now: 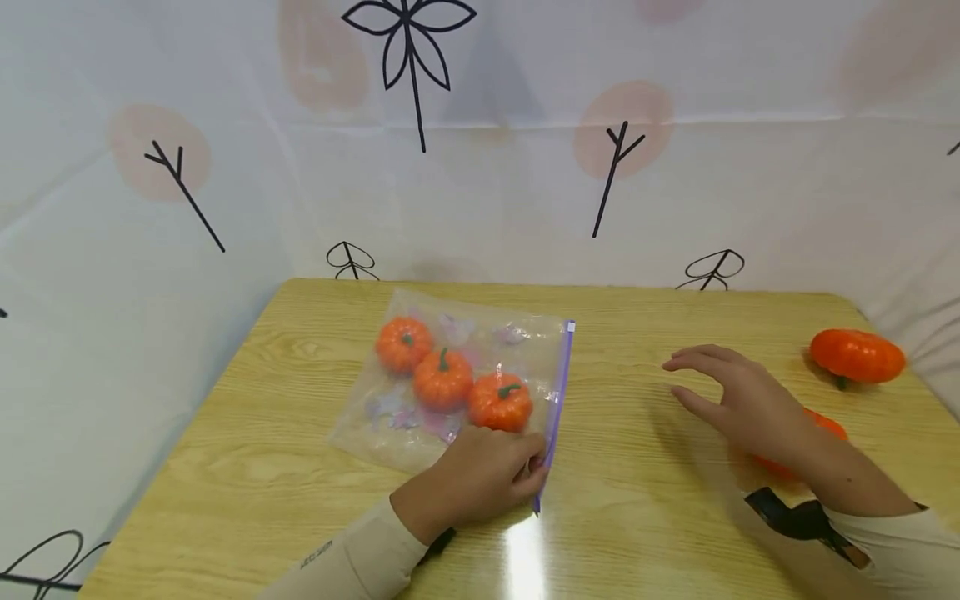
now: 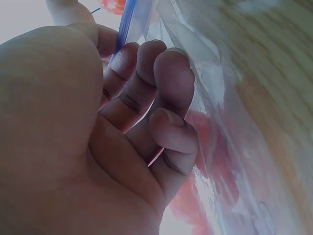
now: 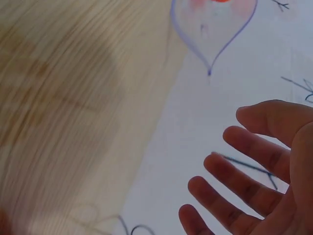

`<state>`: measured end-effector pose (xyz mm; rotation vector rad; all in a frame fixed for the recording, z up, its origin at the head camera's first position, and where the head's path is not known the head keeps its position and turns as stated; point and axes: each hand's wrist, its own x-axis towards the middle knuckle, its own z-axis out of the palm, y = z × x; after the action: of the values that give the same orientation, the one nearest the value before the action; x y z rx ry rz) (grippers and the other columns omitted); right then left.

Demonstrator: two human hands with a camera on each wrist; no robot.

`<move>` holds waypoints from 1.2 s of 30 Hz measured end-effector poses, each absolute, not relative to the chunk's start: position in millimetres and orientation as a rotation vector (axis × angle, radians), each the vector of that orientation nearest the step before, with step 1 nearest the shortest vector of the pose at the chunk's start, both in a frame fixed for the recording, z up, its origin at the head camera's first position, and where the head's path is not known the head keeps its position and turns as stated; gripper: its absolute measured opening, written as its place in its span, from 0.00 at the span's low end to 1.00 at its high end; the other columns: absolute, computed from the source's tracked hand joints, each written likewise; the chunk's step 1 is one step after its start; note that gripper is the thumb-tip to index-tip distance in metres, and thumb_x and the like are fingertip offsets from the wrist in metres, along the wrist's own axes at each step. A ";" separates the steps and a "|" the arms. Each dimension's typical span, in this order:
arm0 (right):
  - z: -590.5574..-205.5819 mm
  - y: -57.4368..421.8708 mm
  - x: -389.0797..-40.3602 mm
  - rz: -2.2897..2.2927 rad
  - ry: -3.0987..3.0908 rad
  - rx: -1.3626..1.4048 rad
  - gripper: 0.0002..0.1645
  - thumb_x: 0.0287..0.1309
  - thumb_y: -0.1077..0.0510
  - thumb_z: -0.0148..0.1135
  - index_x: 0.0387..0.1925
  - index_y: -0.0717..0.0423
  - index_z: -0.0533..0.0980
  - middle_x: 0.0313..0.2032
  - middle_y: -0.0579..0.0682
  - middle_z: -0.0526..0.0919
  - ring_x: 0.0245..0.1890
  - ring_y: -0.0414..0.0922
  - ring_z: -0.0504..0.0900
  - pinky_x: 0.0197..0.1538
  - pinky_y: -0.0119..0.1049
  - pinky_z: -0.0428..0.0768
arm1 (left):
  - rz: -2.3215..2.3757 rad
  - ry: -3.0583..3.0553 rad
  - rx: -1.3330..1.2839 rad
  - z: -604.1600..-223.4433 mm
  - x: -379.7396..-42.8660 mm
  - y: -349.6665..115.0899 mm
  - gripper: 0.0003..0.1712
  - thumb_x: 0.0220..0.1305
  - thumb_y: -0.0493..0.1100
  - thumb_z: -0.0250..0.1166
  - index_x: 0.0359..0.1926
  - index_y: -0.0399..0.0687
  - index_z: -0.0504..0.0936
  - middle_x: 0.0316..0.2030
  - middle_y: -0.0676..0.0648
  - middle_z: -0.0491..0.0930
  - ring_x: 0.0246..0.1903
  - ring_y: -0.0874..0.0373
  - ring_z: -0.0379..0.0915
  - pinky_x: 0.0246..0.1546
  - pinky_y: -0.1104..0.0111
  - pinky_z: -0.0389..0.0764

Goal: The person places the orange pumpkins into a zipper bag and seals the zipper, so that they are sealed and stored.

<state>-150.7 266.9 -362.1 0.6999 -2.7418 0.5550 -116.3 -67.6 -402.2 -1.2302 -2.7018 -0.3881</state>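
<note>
A clear zip bag (image 1: 457,442) with a purple zip edge (image 1: 558,392) lies on the table, three orange toy pumpkins (image 1: 442,380) with green stems inside it. My left hand (image 1: 480,475) pinches the bag's near corner beside the zip, its fingers curled in the left wrist view. The bag's mouth (image 3: 188,36) gapes in a purple loop in the right wrist view. My right hand (image 1: 742,408) is held to the right of the bag, fingers spread and holding nothing. Under its wrist, a partly hidden orange pumpkin (image 1: 825,422) sits on the table.
Another orange pumpkin (image 1: 857,356) lies on its side near the table's right edge. The wood-grain table (image 1: 270,417) ends at the back against a white cloth (image 1: 495,208) printed with plants.
</note>
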 end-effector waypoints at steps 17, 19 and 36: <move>-374.7 342.0 -139.6 0.366 -3.159 0.621 0.46 0.44 0.44 0.79 0.61 0.63 0.73 0.60 0.76 0.69 0.54 0.76 0.71 0.49 0.71 0.72 | -0.419 -2.715 -1.234 -401.9 -116.3 -68.9 0.12 0.67 0.50 0.60 0.26 0.61 0.70 0.17 0.65 0.62 0.16 0.74 0.55 0.18 0.79 0.54; -375.0 344.7 -138.3 0.340 -3.182 0.611 0.48 0.43 0.43 0.79 0.62 0.63 0.72 0.61 0.77 0.68 0.54 0.77 0.70 0.49 0.71 0.73 | -0.431 -2.720 -1.237 -401.8 -116.2 -68.8 0.12 0.67 0.50 0.60 0.26 0.61 0.70 0.17 0.65 0.62 0.16 0.74 0.54 0.18 0.79 0.54; -365.4 326.5 -137.5 0.315 -3.213 0.570 0.45 0.48 0.38 0.74 0.60 0.62 0.74 0.53 0.69 0.77 0.46 0.62 0.81 0.46 0.59 0.80 | -0.443 -2.746 -1.223 -400.3 -115.0 -68.0 0.13 0.67 0.50 0.60 0.25 0.60 0.70 0.16 0.64 0.60 0.16 0.74 0.53 0.19 0.78 0.54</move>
<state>-137.5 326.5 -365.4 0.5704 -3.2132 0.3154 -115.0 -68.0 -400.3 -1.2233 -2.7463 -0.4430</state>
